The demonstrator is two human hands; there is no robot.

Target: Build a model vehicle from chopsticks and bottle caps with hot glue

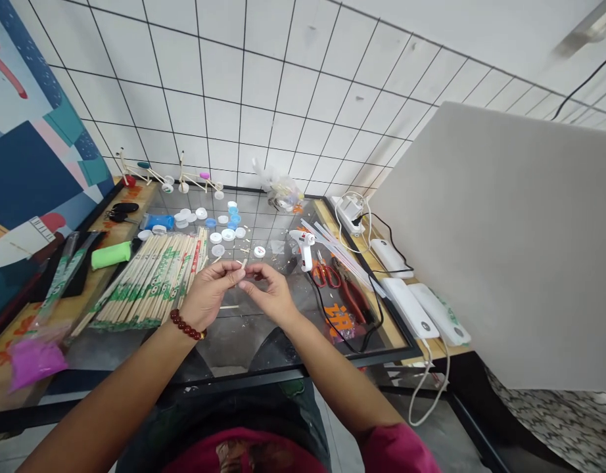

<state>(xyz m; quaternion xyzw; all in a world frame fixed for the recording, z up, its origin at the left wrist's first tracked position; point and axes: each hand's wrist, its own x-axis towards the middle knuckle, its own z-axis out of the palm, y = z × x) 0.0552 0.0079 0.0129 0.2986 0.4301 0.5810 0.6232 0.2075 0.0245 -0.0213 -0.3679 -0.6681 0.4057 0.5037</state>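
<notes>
Over the middle of the glass table, my left hand point(211, 289) pinches a small pale wooden stick piece point(244, 264) between thumb and fingers. My right hand point(271, 292) meets it from the right, its fingers closed close to the same piece; what they grip is too small to make out. Left of my hands lies a wide row of wrapped chopsticks point(150, 279). Bottle caps point(228, 234), white and blue, are scattered beyond them. A white glue gun point(304, 246) stands to the right, beside red-handled scissors point(326, 274) and red-handled pliers point(352, 295).
Clear glue sticks point(342, 253) lie along the right side near white power banks point(404, 305) and cables. Small stick models point(187, 177) stand at the back left. Green clay point(110, 255), blue clay point(159, 222) and a purple packet point(37, 361) sit at the left.
</notes>
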